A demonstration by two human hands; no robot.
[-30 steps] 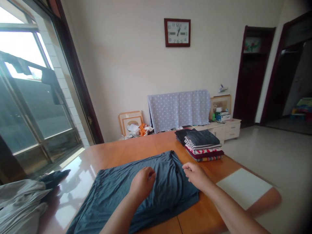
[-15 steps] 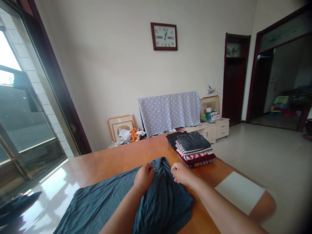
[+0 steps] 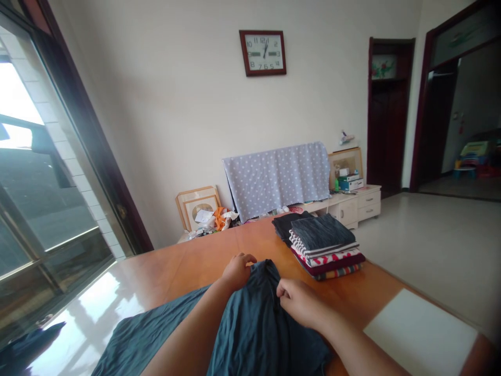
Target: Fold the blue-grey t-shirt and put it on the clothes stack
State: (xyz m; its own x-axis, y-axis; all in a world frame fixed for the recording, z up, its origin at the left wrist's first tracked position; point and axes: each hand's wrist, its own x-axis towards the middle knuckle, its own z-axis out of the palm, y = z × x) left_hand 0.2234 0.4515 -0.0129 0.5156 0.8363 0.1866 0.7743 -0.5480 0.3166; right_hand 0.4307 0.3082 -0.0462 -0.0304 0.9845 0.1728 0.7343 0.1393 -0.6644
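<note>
"Fingers, head view: what do they hold?"

"Right hand: mine curl tight, grasping the dark teal cloth. Left hand: bent at its far edge; whether pinching, I cannot tell."

"Cloth's place, and step?"

"On the table, near the folded stack. Gathering, I judge; the next move calls for an even grip."

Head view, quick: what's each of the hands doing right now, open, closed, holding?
Left hand: fingers partly curled at the teal cloth; grip cannot be told.
Right hand: curled closed, apparently pinching the cloth.
</note>
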